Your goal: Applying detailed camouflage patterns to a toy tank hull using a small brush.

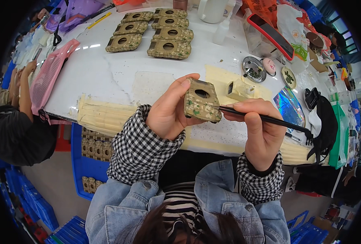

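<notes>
My left hand (168, 105) holds up a boxy camouflage-patterned shell (201, 106), which has a round hole in its top and looks like a toy tank hull. Its thumb lies on the upper edge, while the other fingers are partly hidden behind. Pinched in my right hand (262, 130) is a slim black tool, apparently tweezers (270, 119). The tool's tip meets the shell's near right side; whether it grips a small part there is too fine to see. Behind my hands, a beige block-shaped piece (239, 90) rests on yellowish paper.
Several matching shells (169, 46) stand in two rows on the white table (95, 77). To the right are a round dish with small dark bits (254, 69), a red-framed phone (271, 35) and a black bag (326, 122). A blue tray (77, 162) with more shells sits lower left.
</notes>
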{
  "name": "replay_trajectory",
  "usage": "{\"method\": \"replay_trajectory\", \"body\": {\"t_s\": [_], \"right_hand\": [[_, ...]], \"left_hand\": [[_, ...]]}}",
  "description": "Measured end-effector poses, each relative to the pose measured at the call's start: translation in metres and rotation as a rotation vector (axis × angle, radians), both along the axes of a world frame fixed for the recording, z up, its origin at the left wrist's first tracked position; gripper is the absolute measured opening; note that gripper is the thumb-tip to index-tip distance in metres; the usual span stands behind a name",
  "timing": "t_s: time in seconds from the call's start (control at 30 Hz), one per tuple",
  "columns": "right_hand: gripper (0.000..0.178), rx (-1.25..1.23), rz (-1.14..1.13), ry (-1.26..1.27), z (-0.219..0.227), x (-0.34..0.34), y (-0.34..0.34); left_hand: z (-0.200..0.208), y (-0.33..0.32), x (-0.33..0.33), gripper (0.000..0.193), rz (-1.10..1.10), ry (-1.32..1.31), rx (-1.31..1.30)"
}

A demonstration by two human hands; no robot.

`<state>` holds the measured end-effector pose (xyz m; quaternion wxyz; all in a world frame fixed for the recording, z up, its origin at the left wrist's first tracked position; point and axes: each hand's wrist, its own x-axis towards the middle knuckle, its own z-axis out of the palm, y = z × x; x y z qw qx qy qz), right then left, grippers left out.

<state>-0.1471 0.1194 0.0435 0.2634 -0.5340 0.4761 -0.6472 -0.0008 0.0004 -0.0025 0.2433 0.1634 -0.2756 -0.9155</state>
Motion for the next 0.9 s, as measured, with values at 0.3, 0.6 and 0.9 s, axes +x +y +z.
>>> {"method": "replay_trajectory", "body": {"t_s": [0.3, 0.6, 0.9], "right_hand": [[0.015, 0.005, -0.001, -0.04, -0.0011, 0.0013, -0.0002], [0.014, 0.002, -0.013, 0.002, -0.0012, 0.0, 0.0], [0.014, -0.001, -0.029, 0.03, -0.0008, -0.0003, -0.001]], "left_hand": [[-0.0014, -0.0008, 0.0, 0.039, -0.006, 0.006, -0.012], [0.0003, -0.0003, -0.0006, 0.039, -0.002, -0.005, -0.011], [-0.001, -0.0012, -0.0002, 0.04, -0.004, -0.006, -0.013]]}}
